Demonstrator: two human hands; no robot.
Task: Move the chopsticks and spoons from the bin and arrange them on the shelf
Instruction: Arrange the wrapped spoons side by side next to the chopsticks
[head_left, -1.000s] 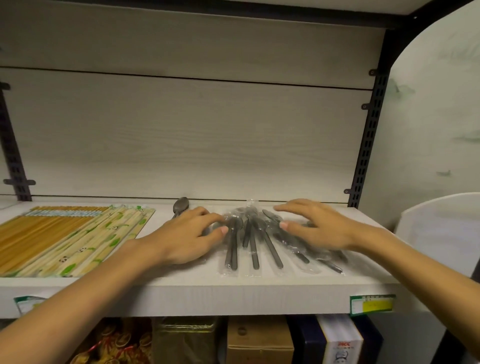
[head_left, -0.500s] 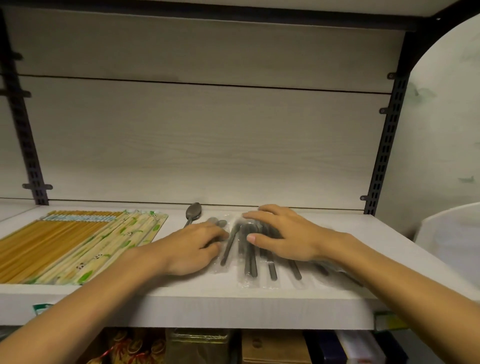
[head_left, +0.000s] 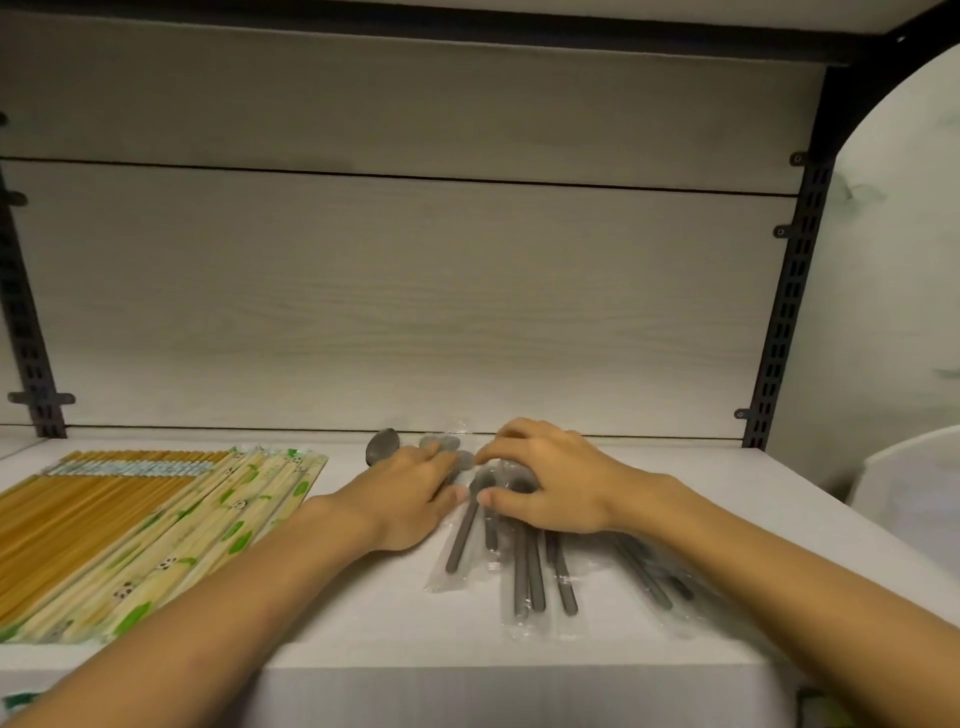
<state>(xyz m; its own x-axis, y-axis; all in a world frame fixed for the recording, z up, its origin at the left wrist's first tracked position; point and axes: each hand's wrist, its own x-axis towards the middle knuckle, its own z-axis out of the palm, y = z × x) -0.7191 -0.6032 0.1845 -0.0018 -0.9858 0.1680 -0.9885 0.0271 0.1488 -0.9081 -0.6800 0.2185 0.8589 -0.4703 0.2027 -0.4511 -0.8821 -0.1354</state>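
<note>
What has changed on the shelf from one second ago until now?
The right hand has slid left over the wrapped spoons, gathering them toward the left hand; the two hands now nearly touch. The fanned spoon pile looks tighter. Neither hand has picked anything up. The chopstick packs and the bare spoon at the back stayed where they were.

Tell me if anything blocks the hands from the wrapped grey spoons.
Nothing visible does: the left hand and right hand already rest on the plastic-wrapped grey spoons lying on the white shelf.
</note>
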